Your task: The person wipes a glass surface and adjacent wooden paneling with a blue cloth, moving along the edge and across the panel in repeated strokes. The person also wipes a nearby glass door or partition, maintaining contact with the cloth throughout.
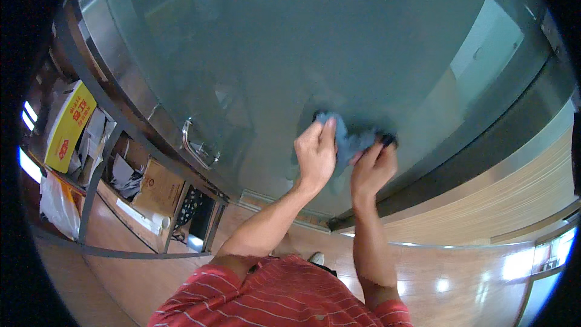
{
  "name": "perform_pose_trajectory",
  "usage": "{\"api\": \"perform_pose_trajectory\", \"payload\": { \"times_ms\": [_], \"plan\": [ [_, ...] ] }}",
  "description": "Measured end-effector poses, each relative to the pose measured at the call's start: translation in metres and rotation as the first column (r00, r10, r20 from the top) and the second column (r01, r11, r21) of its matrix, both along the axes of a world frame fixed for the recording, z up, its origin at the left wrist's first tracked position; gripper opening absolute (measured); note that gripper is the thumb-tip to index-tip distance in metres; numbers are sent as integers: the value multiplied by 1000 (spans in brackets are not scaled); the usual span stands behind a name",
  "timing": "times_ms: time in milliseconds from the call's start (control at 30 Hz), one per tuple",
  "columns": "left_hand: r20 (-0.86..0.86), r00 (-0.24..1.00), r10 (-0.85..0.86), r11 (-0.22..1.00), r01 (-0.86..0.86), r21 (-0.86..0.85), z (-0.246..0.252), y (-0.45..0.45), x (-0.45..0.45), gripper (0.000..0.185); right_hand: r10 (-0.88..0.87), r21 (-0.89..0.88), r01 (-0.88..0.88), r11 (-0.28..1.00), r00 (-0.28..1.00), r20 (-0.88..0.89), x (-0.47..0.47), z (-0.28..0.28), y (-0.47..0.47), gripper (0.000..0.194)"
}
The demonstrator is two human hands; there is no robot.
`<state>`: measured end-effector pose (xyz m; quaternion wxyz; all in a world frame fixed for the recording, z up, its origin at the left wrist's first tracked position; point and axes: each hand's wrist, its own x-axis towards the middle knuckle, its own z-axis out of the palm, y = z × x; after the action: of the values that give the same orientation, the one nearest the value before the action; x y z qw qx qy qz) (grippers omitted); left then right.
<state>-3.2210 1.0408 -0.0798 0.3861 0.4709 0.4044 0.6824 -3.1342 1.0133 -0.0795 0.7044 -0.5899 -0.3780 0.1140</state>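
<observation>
Before me stands a large glass door panel with a reflective, greenish-grey surface. My left hand pinches one side of a bunched blue-grey cloth between thumb and fingers. At the cloth's other side, my right hand grips it; a dark piece, too blurred to identify, shows by those fingertips. Both hands are in front of the glass, whose dim reflection surrounds them; whether the cloth touches the glass, I cannot tell. A curved shiny metal door handle is on the glass to the left of my hands.
At the left, a metal-framed shelf holds a yellow printed box, papers, a cardboard box, a white roll and a white plastic bag. A wood-grain panel borders the glass on the right. Below lies a shiny tiled floor.
</observation>
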Motion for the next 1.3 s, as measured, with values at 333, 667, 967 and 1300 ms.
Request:
{"api": "perform_pose_trajectory", "payload": {
  "times_ms": [333,667,967,1300],
  "plan": [
    [67,998,17,980,-30,196,9,53,-95,43,-3,286,-55,957,980,199,-54,44,43,36],
    [79,997,8,989,-19,144,20,80,-192,44,120,151,-123,981,992,25,-144,23,62,36],
    [7,997,75,996,-75,-41,-11,73,-269,44,233,-21,-234,972,971,-55,-239,-28,63,35],
    [79,947,312,934,-321,155,18,154,-411,37,253,186,-295,937,942,222,-334,7,128,38]
  ]
}}
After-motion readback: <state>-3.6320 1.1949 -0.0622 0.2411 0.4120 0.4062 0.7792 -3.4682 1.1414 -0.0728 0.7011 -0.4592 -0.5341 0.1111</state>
